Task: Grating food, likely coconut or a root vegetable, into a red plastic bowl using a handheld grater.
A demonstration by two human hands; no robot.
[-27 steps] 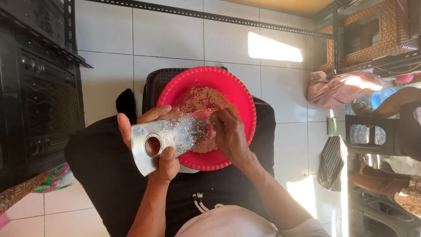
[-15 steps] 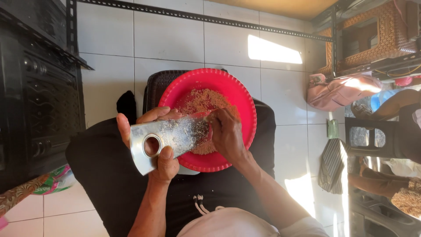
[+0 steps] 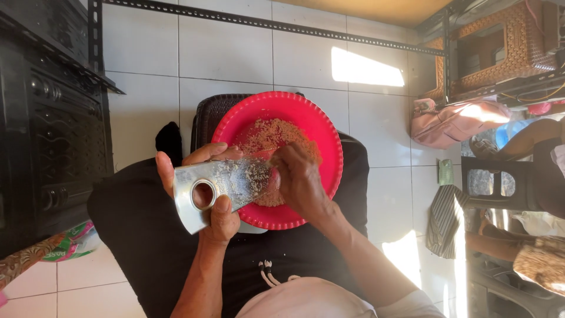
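Note:
A flat metal grater (image 3: 220, 189) with a round hole at its near end is gripped in my left hand (image 3: 206, 194), tilted over a red plastic bowl (image 3: 321, 138) that rests on my lap. My right hand (image 3: 300, 179) presses something small against the grater's far end; the piece itself is hidden under my fingers. Brownish grated shreds (image 3: 268, 136) fill the bowl and cling to the grater face.
A dark woven stool (image 3: 207, 118) sits under the bowl on a white tiled floor (image 3: 235, 53). A black cabinet (image 3: 47, 118) stands left. At right are a pink bag (image 3: 456, 121), a black plastic stool (image 3: 500, 184), a metal rack (image 3: 500, 47) and another person's limb (image 3: 500, 244).
My right hand has slid slightly along the grater while rubbing; the grater and bowl stay in about the same place.

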